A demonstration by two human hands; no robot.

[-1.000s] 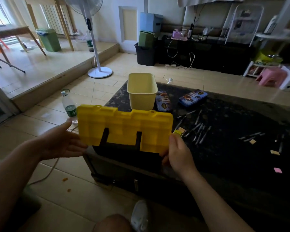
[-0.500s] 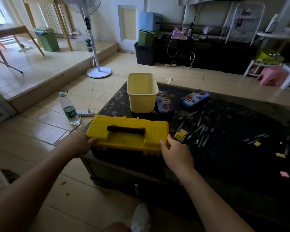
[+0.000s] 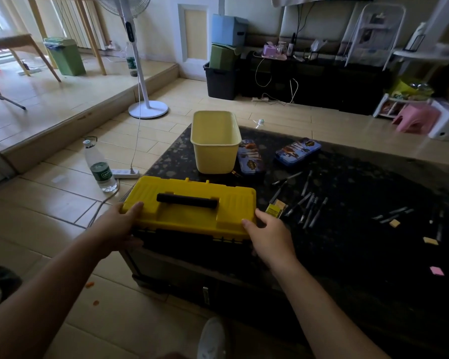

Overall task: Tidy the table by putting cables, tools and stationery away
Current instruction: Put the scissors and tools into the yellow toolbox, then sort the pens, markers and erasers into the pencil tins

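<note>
Head view: your left hand (image 3: 119,226) and right hand (image 3: 270,235) grip the toolbox (image 3: 192,212) ends, lower centre; pull it nearer and it could tip off the worktop (image 3: 347,244).

Yellow toolbox (image 3: 192,216) with black handle (image 3: 187,200), pale yellow bin (image 3: 214,151), speckled dark table (image 3: 347,242)

Both bare forearms reach forward. The left hand (image 3: 117,229) and right hand (image 3: 270,237) clasp opposite ends of the toolbox (image 3: 192,217), thumbs on top.

Home living room: pedestal fan (image 3: 130,35), stools (image 3: 415,117)
</note>
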